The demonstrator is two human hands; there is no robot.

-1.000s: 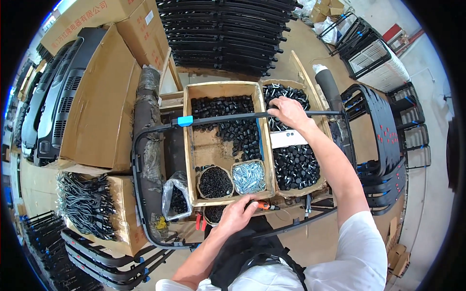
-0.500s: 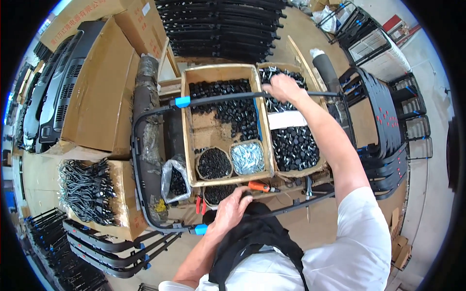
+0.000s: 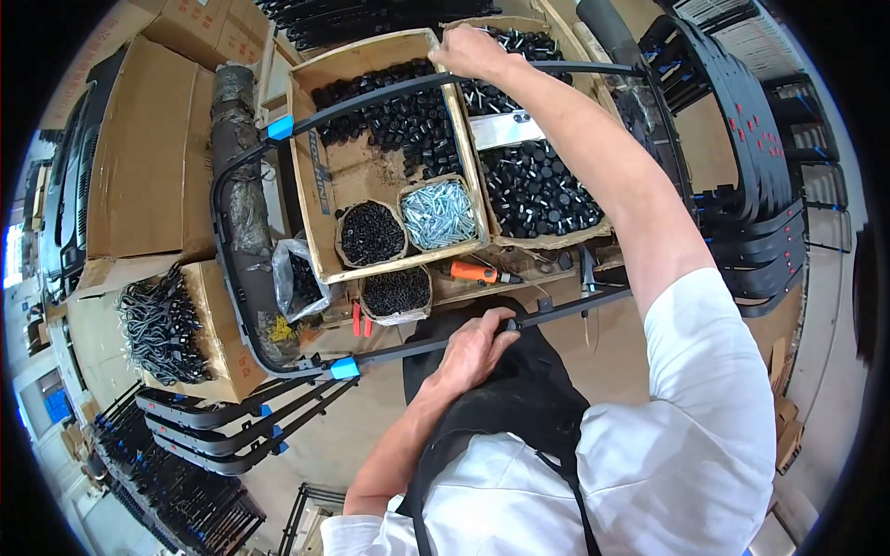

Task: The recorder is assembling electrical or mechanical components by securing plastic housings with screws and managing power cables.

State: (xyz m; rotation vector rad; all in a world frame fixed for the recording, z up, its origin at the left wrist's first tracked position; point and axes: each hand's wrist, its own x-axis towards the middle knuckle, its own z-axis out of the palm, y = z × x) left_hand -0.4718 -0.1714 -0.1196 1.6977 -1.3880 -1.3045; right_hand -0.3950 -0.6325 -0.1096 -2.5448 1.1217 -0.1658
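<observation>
A long black frame (image 3: 394,91) with blue tape patches lies across the wooden parts boxes. My left hand (image 3: 475,349) is closed at the frame's near rail, and a small black knob (image 3: 509,324) shows at its fingertips. My right hand (image 3: 471,53) reaches over the far rail, its fingers bent together beside the divider of the boxes. Its fingertips are partly hidden, so what they hold cannot be made out. Below and around that hand lie black knobs with metal studs (image 3: 538,190), split by a white strip (image 3: 494,130).
Loose black caps (image 3: 422,130) fill part of the left box, beside tubs of silver screws (image 3: 438,213) and black screws (image 3: 372,233). An orange-handled driver (image 3: 475,271) and red-handled pliers (image 3: 362,320) lie near the front edge. Frames (image 3: 756,199) are stacked at right; cartons (image 3: 148,157) stand left.
The view has shifted, so the boxes and frame sit higher and further left. My left hand now lies over the near rail. My right hand has moved closer to the box divider.
</observation>
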